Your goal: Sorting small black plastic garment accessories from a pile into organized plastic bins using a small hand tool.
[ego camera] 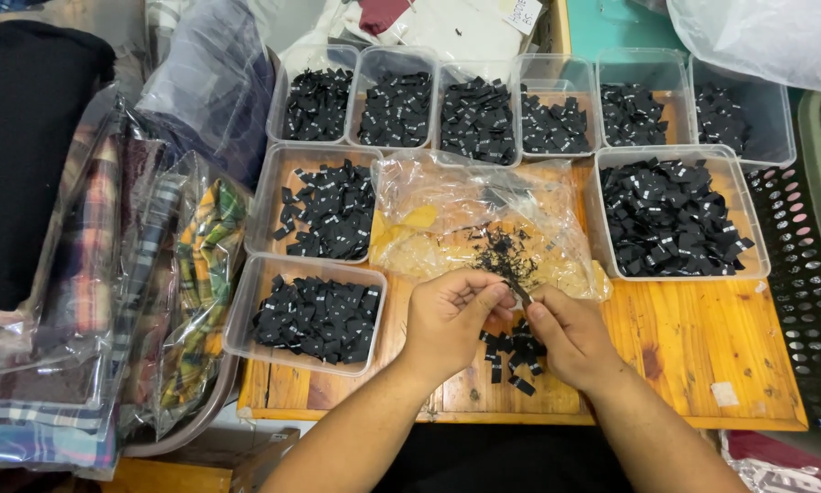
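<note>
My left hand (447, 319) and my right hand (570, 336) meet over the wooden table (703, 338), pinching one small black fabric label (518, 291) between their fingertips. Just below the hands lies a small pile of black labels (513, 351) on the wood. Behind them a crumpled clear plastic bag (479, 219) holds black thread scraps and bits.
Several clear plastic tubs of black labels ring the work spot: one at the left front (305, 315), one at the right (671, 215), a row at the back (520, 105). Bagged plaid garments (136, 301) are stacked at the left. A black perforated basket (808, 292) stands at the right.
</note>
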